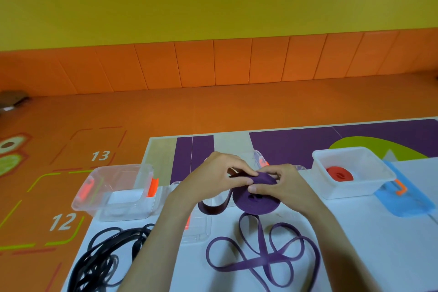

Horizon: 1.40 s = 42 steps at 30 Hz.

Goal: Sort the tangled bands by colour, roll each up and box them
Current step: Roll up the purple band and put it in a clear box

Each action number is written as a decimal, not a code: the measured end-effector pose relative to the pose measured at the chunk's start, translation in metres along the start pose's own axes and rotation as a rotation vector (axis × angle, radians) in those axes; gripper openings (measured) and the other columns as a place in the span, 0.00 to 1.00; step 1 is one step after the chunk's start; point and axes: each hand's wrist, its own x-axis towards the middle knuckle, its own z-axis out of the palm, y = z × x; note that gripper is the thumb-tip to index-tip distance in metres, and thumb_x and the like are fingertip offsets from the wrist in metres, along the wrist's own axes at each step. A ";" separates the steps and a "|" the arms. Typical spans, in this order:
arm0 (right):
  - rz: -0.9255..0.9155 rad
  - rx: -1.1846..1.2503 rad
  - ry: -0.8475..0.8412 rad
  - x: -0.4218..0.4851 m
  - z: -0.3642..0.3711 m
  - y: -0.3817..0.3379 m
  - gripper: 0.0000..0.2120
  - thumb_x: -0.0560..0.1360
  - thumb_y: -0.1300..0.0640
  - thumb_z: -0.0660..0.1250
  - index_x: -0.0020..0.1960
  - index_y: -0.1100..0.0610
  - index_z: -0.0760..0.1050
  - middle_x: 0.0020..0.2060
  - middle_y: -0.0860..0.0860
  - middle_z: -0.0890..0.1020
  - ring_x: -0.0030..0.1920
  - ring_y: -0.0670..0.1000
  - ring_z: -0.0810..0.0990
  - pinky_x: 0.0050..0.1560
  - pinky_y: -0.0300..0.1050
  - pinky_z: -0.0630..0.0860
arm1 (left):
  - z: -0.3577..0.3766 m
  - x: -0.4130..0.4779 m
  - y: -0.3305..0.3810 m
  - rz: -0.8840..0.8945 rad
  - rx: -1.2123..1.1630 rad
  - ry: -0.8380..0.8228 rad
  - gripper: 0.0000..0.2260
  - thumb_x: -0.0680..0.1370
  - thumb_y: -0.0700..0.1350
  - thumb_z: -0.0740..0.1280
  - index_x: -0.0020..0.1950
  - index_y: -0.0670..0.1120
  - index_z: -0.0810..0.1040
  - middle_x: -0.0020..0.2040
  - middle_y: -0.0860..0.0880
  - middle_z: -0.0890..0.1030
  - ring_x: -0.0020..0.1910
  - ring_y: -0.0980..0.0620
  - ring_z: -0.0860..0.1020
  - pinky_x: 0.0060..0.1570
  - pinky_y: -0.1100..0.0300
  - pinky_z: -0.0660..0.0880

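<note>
Both hands hold a purple band roll (256, 201) above the table's middle. My left hand (220, 175) pinches its top edge from the left, and my right hand (282, 185) grips it from the right, thumb on the roll's face. A short tail curls off the roll to the left. More purple band (263, 258) lies in loose loops on the white table (367, 244) below. A tangle of black bands (106, 258) lies at the lower left. A rolled red band (339, 173) sits inside a white box (350, 187) on the right.
A clear box with orange clips (118, 189) stands at the left table edge. A clear lid (199, 227) lies under my left forearm, and another clear box (259, 157) is partly hidden behind my hands. A blue lid (410, 201) lies by the white box.
</note>
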 end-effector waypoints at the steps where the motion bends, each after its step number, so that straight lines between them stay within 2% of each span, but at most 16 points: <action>1: 0.000 0.008 0.000 0.000 0.000 -0.001 0.08 0.71 0.51 0.83 0.46 0.50 0.87 0.39 0.52 0.87 0.40 0.52 0.85 0.42 0.48 0.78 | -0.001 0.001 0.001 0.016 0.015 0.000 0.08 0.78 0.44 0.76 0.57 0.50 0.89 0.50 0.56 0.87 0.53 0.56 0.84 0.57 0.54 0.80; 4: -0.009 0.024 -0.002 0.001 -0.004 -0.005 0.08 0.71 0.53 0.83 0.47 0.50 0.87 0.39 0.52 0.88 0.42 0.56 0.86 0.42 0.46 0.79 | -0.003 0.001 0.003 0.042 0.007 0.036 0.07 0.78 0.44 0.77 0.56 0.49 0.88 0.50 0.56 0.87 0.54 0.56 0.84 0.57 0.57 0.79; 8: -0.023 0.017 0.003 -0.001 -0.009 -0.009 0.09 0.71 0.54 0.82 0.49 0.49 0.87 0.40 0.49 0.88 0.40 0.48 0.86 0.39 0.38 0.78 | 0.000 -0.001 0.002 -0.008 -0.095 0.078 0.08 0.76 0.44 0.79 0.55 0.48 0.89 0.49 0.57 0.88 0.51 0.58 0.85 0.55 0.62 0.80; 11: -0.023 0.070 0.035 -0.002 -0.013 -0.006 0.09 0.72 0.55 0.81 0.51 0.50 0.87 0.42 0.50 0.88 0.42 0.51 0.87 0.41 0.40 0.80 | 0.001 -0.005 -0.005 -0.079 -0.208 0.079 0.12 0.75 0.43 0.79 0.58 0.49 0.88 0.51 0.57 0.88 0.52 0.57 0.86 0.57 0.59 0.82; 15: -0.027 0.173 0.054 -0.002 -0.014 -0.004 0.09 0.72 0.57 0.80 0.52 0.52 0.88 0.43 0.51 0.88 0.43 0.52 0.87 0.42 0.40 0.81 | 0.005 -0.008 -0.013 -0.136 -0.310 0.185 0.11 0.73 0.42 0.81 0.54 0.49 0.89 0.49 0.53 0.89 0.51 0.53 0.87 0.58 0.51 0.83; 18: -0.024 0.231 0.092 0.000 -0.010 -0.002 0.09 0.72 0.57 0.80 0.52 0.51 0.88 0.44 0.52 0.88 0.45 0.53 0.87 0.44 0.42 0.82 | 0.014 -0.010 -0.016 -0.139 -0.349 0.275 0.10 0.73 0.42 0.81 0.53 0.49 0.89 0.49 0.53 0.89 0.51 0.53 0.87 0.56 0.54 0.82; 22: 0.003 0.375 0.179 0.001 -0.009 0.002 0.10 0.71 0.56 0.79 0.52 0.54 0.88 0.46 0.55 0.89 0.47 0.55 0.87 0.46 0.44 0.83 | 0.021 -0.017 -0.025 -0.160 -0.454 0.328 0.12 0.74 0.39 0.80 0.57 0.47 0.88 0.52 0.52 0.89 0.55 0.51 0.87 0.59 0.54 0.82; 26: 0.018 0.379 0.188 0.000 -0.010 0.008 0.11 0.71 0.56 0.79 0.53 0.55 0.87 0.47 0.56 0.89 0.48 0.57 0.87 0.49 0.47 0.84 | 0.028 -0.023 -0.030 -0.159 -0.440 0.356 0.11 0.74 0.38 0.79 0.56 0.45 0.88 0.51 0.52 0.89 0.52 0.52 0.87 0.54 0.61 0.81; 30: 0.027 0.439 0.200 0.000 -0.007 0.010 0.12 0.69 0.56 0.79 0.52 0.56 0.87 0.47 0.58 0.89 0.47 0.56 0.87 0.49 0.47 0.84 | 0.039 -0.025 -0.030 -0.188 -0.507 0.400 0.10 0.76 0.38 0.78 0.57 0.46 0.88 0.52 0.52 0.89 0.55 0.51 0.86 0.59 0.55 0.82; 36: 0.042 0.469 0.208 0.000 -0.005 0.016 0.15 0.68 0.55 0.79 0.54 0.59 0.86 0.47 0.59 0.89 0.47 0.56 0.87 0.48 0.45 0.83 | 0.052 -0.026 -0.030 -0.179 -0.565 0.467 0.10 0.77 0.36 0.76 0.57 0.44 0.87 0.56 0.51 0.88 0.58 0.51 0.85 0.59 0.58 0.80; 42: 0.036 0.440 0.191 0.000 -0.005 0.021 0.15 0.71 0.57 0.78 0.55 0.62 0.86 0.48 0.60 0.88 0.49 0.59 0.87 0.50 0.48 0.84 | 0.053 -0.024 -0.029 -0.185 -0.583 0.477 0.07 0.76 0.37 0.78 0.53 0.43 0.87 0.49 0.48 0.89 0.51 0.50 0.87 0.51 0.61 0.81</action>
